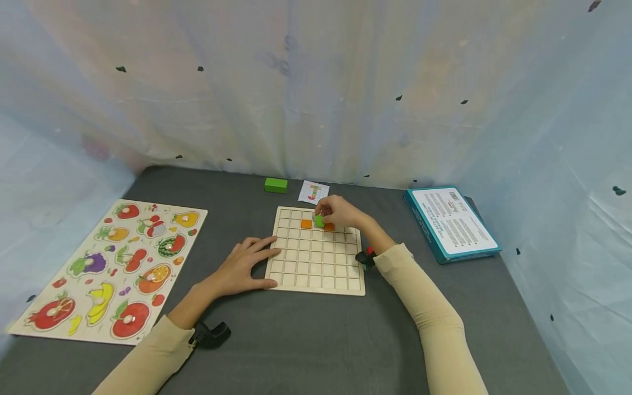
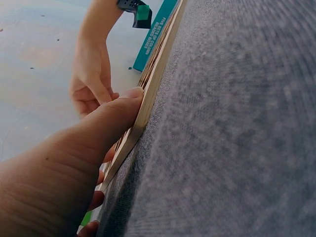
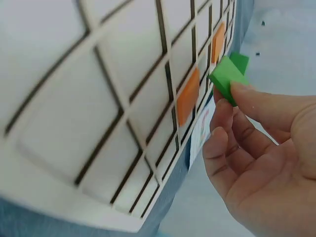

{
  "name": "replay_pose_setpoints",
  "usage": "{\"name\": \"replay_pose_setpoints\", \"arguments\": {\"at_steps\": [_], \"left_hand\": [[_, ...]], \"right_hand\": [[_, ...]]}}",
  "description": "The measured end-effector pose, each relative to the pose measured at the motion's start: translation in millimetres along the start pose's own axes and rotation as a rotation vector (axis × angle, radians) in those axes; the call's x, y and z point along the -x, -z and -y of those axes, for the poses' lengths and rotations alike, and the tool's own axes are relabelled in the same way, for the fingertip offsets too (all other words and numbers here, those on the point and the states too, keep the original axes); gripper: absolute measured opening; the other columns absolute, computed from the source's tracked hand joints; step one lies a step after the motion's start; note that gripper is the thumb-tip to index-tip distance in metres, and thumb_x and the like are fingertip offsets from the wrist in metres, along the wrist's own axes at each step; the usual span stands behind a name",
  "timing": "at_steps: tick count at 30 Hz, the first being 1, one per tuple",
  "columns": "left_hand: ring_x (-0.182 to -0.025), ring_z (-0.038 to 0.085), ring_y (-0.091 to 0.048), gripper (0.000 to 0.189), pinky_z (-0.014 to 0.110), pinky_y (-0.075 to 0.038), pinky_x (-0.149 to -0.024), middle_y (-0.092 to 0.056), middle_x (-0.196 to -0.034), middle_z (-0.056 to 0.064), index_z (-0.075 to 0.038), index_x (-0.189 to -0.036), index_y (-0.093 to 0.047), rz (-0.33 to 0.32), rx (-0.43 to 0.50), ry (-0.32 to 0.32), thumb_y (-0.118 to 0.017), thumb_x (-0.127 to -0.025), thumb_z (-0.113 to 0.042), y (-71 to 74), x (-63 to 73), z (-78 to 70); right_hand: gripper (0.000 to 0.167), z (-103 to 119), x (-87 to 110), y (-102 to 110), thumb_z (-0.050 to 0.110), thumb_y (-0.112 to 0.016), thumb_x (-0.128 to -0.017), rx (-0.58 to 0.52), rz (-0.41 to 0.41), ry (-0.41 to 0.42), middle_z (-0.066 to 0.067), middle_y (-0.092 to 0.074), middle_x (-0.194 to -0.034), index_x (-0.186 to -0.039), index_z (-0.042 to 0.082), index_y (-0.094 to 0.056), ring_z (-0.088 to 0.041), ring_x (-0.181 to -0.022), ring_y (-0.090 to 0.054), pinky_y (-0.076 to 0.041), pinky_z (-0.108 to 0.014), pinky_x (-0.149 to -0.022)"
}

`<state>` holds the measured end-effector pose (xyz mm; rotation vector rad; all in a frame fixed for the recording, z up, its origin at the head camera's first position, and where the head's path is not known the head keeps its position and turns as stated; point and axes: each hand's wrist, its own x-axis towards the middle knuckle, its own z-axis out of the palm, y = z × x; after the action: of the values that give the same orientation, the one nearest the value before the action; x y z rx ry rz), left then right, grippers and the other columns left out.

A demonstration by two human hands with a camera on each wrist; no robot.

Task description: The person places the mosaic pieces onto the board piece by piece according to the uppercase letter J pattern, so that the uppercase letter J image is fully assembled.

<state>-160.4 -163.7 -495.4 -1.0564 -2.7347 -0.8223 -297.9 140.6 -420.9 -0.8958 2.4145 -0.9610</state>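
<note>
Head view: the left hand [image 1: 244, 264], fairly spread, touches the wooden grid board [image 1: 316, 269] at its left edge; the right hand [image 1: 339, 211] pinches a green tile [image 1: 319, 221] above the far rows, partly hiding 1 of 2 orange tiles [image 1: 306, 224]. Beyond lies a pattern card [image 1: 313, 192].

green tile [image 3: 226, 72] | pinched, tilted | two orange tiles [image 1: 306, 224] | on gridded board [image 1: 316, 269]

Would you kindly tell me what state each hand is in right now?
Left hand: open, fingers spread, touching the left edge of the wooden grid board.
Right hand: closed, pinching a green tile between thumb and fingers.
</note>
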Motion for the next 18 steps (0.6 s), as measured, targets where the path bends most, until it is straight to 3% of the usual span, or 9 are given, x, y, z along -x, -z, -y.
{"name": "replay_pose_setpoints", "arguments": {"at_steps": [10, 18], "left_hand": [[-0.128, 0.028, -0.039, 0.080, 0.057, -0.031, -0.094, -0.036, -0.158, 0.009, -0.017, -0.146, -0.054, 0.014, 0.009, 0.011, -0.077, -0.080, -0.057, 0.1, -0.8, 0.9], [-0.128, 0.027, -0.039, 0.080, 0.058, -0.031, -0.095, -0.035, -0.159, 0.008, -0.018, -0.146, -0.054, 0.018, 0.002, 0.019, -0.076, -0.080, -0.059, -1.1, -0.4, 1.3]], "right_hand": [[0.014, 5, -3.7, -9, -0.008, -0.060, -0.095, 0.046, 0.019, -0.014, -0.013, -0.066, -0.096, -0.102, -0.003, -0.070, -0.024, -0.087, -0.060, -0.050, -0.034, -0.081], [0.012, 1, -3.1, -12, -0.002, -0.065, -0.094, 0.088, -0.019, -0.024, -0.010, -0.066, -0.092, -0.102, 0.002, -0.073, -0.021, -0.083, -0.056, -0.047, -0.032, -0.076]]}}
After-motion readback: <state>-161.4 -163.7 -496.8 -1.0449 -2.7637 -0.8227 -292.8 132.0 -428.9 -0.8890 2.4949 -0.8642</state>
